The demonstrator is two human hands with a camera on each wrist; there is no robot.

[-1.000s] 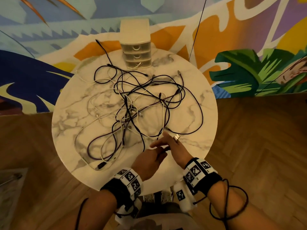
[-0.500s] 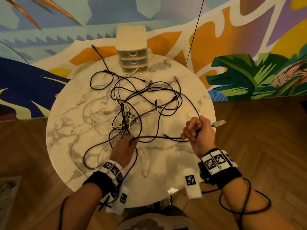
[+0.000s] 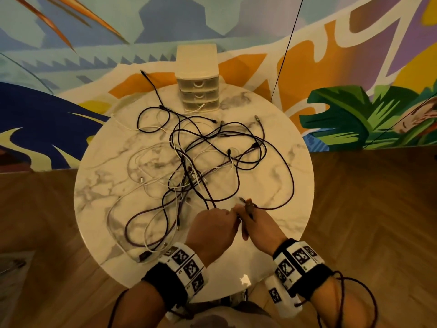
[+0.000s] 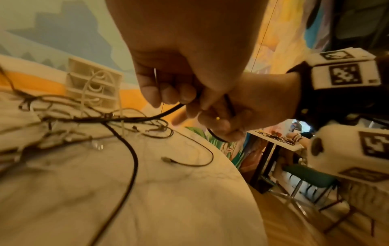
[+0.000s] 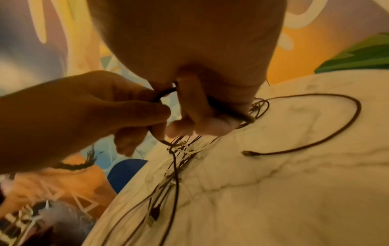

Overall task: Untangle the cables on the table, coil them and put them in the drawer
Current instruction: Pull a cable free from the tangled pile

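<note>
Head view – two hands [image 3: 233,223], one dark cable [image 4: 134,166], three drawers [image 3: 198,95]

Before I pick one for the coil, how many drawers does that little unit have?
3, stacked in the drawer unit at the table's far edge: top drawer, middle drawer, bottom drawer. All look closed.

We're in what looks like a lounge or café-style common room, not a workshop. A bold painted mural [image 3: 354,67] of orange swirls, blue shapes and green leaves fills the wall from ten to two o'clock. Herringbone wood flooring [image 3: 366,209] spreads at three and nine. The round marble-topped bench [image 3: 290,166] sits dead centre, and at three o'clock in the left wrist view, a green-seated metal chair [image 4: 311,178] stands beside another table [image 4: 277,141].
</note>
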